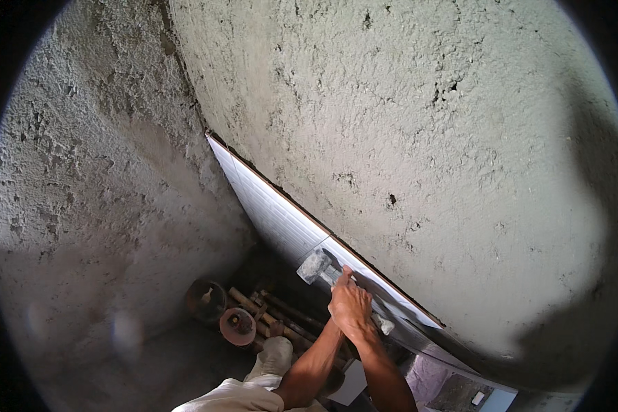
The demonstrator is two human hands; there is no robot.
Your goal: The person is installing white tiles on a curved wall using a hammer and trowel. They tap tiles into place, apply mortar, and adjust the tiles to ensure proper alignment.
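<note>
My right hand (352,305) is closed around a dusty grey-white mallet (314,266), whose head lies over the lower part of a white tile strip (268,206) on the wall. My left forearm runs up beneath the right one, and my left hand is mostly hidden behind the right hand, so its fingers cannot be made out. The tile strip has fine raised lines, a seam near the mallet and a brownish top edge.
Rough plastered walls (460,151) meet in a corner. Below are two buckets (237,326), several poles (285,326), my shoe (275,353), a white board (347,384) and a pale purple sheet (426,381). A dark shadow lies on the right wall.
</note>
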